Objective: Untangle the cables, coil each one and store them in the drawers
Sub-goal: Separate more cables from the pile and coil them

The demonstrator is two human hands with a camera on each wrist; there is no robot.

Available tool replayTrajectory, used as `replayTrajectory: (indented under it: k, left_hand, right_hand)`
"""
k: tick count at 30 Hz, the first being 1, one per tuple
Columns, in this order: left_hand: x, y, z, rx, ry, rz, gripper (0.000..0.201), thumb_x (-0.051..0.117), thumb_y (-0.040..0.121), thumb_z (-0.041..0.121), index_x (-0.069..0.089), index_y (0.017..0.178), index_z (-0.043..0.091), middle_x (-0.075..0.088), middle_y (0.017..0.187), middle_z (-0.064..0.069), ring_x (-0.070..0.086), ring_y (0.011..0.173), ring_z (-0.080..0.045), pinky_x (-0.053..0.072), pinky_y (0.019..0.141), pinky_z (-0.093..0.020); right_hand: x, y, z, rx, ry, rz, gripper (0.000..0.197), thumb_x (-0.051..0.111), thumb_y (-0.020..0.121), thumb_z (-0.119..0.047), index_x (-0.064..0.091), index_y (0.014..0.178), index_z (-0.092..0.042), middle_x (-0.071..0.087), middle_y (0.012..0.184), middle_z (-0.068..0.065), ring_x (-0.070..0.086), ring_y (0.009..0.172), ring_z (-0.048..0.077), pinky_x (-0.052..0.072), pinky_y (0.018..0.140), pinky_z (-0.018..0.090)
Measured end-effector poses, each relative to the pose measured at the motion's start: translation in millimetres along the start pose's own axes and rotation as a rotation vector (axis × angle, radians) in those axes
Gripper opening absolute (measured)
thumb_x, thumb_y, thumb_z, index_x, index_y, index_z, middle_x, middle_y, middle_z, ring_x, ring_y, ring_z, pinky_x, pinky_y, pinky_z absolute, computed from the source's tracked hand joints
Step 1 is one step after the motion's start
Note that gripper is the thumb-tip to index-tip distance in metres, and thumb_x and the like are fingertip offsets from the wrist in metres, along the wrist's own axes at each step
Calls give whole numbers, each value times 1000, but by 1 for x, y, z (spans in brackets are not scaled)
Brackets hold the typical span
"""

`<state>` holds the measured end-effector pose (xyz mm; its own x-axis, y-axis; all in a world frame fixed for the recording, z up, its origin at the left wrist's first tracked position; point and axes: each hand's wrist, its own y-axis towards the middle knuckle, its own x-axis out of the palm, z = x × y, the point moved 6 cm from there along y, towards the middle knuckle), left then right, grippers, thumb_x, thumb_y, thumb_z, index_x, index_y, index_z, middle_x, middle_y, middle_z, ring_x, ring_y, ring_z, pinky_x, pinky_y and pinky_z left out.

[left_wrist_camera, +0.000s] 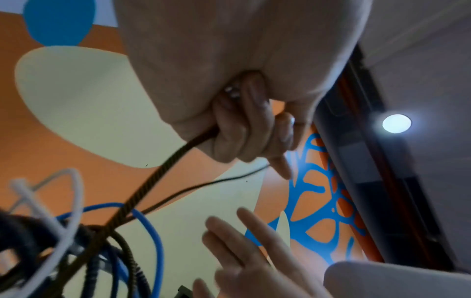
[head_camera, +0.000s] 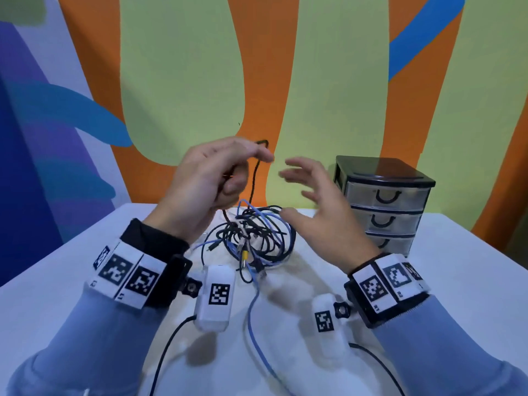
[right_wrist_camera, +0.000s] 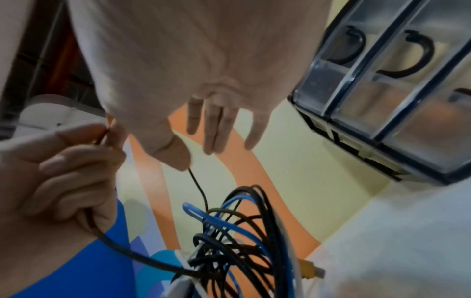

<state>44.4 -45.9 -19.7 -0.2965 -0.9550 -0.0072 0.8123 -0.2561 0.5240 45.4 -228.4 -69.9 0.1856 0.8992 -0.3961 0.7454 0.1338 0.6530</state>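
A tangle of black, blue and white cables (head_camera: 254, 238) lies on the white table (head_camera: 457, 281). My left hand (head_camera: 228, 178) is raised above the tangle's left side and grips a black braided cable (head_camera: 255, 178), whose end loops over the fingers. The left wrist view shows the fingers (left_wrist_camera: 244, 125) curled round that cable (left_wrist_camera: 163, 173), which runs down into the tangle (left_wrist_camera: 76, 252). My right hand (head_camera: 303, 190) hovers just right of the lifted cable with fingers spread, holding nothing. In the right wrist view its fingers (right_wrist_camera: 214, 125) hang straight above the tangle (right_wrist_camera: 234, 242).
A small black three-drawer unit (head_camera: 383, 201) with clear fronts, all drawers closed, stands at the back right of the table, close to my right hand. One blue cable (head_camera: 251, 318) trails from the tangle toward the near edge. A painted wall rises behind the table.
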Motion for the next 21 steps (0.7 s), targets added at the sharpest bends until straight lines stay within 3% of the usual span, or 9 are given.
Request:
replayTrajectory:
  k: [2,4,6,7,9,12,15,18,21]
  left_hand:
    - [14,-6,4,30,32,-162,25,62,101,21,74,93,1,25,59,-4,18,47,-11,14,43,-21]
    - [25,-14,6,49,44,-309,25,63,100,21,77,89,4,34,56,1,22,48,-10,17,45,-21]
    - [35,-20,9,75,37,-407,22,65,101,20,79,88,9,37,54,0,25,48,-7,18,47,-22]
    - [36,-21,13,100,12,-408,24,62,99,20,79,87,11,35,53,-9,26,48,-6,18,47,-22]
    - [27,-19,25,169,-107,-304,23,60,95,19,78,81,14,37,59,-18,24,50,-7,15,46,-21]
    - [-7,-13,37,218,-333,-3,24,61,92,22,65,70,13,33,62,0,20,50,-10,13,49,-27]
    - [-46,-7,23,143,-356,342,31,52,96,21,50,65,15,18,67,-1,15,50,-14,14,53,-32]
    - [-69,-2,0,-26,-66,578,25,58,89,18,59,65,15,37,62,0,31,50,-16,24,50,-30]
    - [-74,-1,-2,-19,429,626,24,60,89,10,76,102,22,66,91,1,61,79,-17,50,70,-30]
  right_hand:
    - [19,0,-3,14,137,-134,78,75,96,-19,30,160,-30,58,144,-18,50,140,1,41,117,38]
    - [32,-1,0,56,208,-216,69,72,100,-20,35,158,-22,65,139,-5,58,134,11,46,114,45]
    - [33,0,-3,51,162,-242,28,68,103,-21,64,130,-14,74,114,6,70,110,20,52,103,54]
    - [33,0,-2,69,139,-248,12,66,104,-22,72,112,-16,76,99,4,70,96,19,55,92,49]
    - [31,-2,2,111,93,-246,14,64,105,-25,77,100,-25,70,80,-4,66,81,13,50,77,33]
    - [18,1,14,111,-55,-156,12,64,103,-25,76,101,-29,68,82,-5,66,84,15,52,81,37]
    - [-2,6,21,85,-46,96,13,65,103,-27,78,104,-30,72,82,-9,66,80,10,56,75,38]
    - [-19,5,20,53,-21,266,23,62,105,-23,79,120,-27,70,73,-13,60,69,1,45,68,20]
    - [-24,4,19,2,-139,249,27,61,105,-19,77,125,-29,69,74,-14,54,65,2,42,63,21]
